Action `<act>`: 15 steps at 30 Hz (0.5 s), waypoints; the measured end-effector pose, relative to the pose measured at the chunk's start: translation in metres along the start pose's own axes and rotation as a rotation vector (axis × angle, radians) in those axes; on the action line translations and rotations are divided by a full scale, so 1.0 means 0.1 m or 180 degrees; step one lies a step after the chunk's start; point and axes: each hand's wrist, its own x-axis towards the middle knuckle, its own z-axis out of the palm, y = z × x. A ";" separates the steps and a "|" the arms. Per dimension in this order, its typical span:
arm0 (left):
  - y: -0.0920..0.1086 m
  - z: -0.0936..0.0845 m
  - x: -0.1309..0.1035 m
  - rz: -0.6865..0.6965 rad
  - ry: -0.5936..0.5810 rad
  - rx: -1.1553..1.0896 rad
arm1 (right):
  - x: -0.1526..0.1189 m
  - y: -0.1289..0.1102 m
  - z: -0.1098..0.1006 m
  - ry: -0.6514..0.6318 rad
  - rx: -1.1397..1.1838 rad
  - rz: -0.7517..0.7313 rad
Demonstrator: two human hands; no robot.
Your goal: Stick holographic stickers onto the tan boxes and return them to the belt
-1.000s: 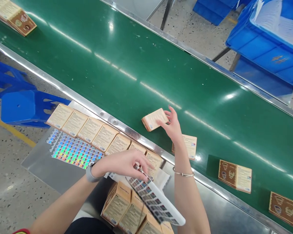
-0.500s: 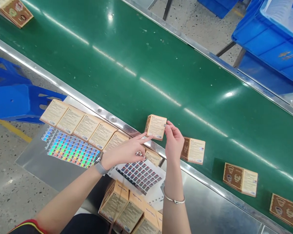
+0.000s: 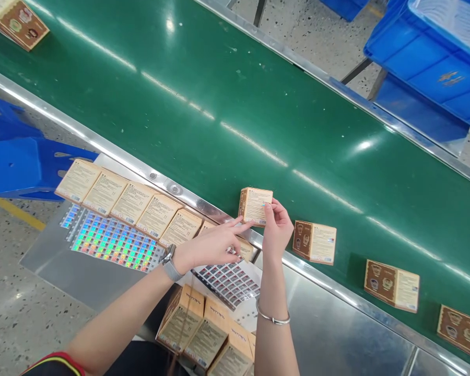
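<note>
A small tan and brown carton (image 3: 257, 204) stands at the near edge of the green conveyor belt. My right hand (image 3: 277, 230) grips its right side, thumb pressed on the front face beside a small shiny sticker (image 3: 267, 204). Two outstretched fingers of my left hand (image 3: 209, 246) touch the carton's lower edge. Its other fingers are curled around a small patterned sticker strip (image 3: 231, 250), partly hidden. Below that hand lies a sheet of dark stickers (image 3: 229, 282). A rainbow-shiny sticker sheet (image 3: 113, 240) lies to the left, under a row of similar cartons (image 3: 121, 201).
More cartons rest on the belt (image 3: 203, 156): one carton (image 3: 315, 243) right of my hand, others farther right, another carton (image 3: 23, 23) far left. Open-topped stacked cartons (image 3: 206, 334) stand near my lap. A metal rail (image 3: 133, 167) edges the belt. Blue crates (image 3: 426, 68) stand beyond.
The small sticker at my right fingertips, earlier at the carton's right edge, now lies on its front face under my thumb. The carton and both hands appear slightly further right.
</note>
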 end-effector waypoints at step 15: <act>0.08 0.09 0.17 0.0357 -0.0066 -0.0081 | 0.27 0.00 -0.28 0.0369 -0.1191 -0.0504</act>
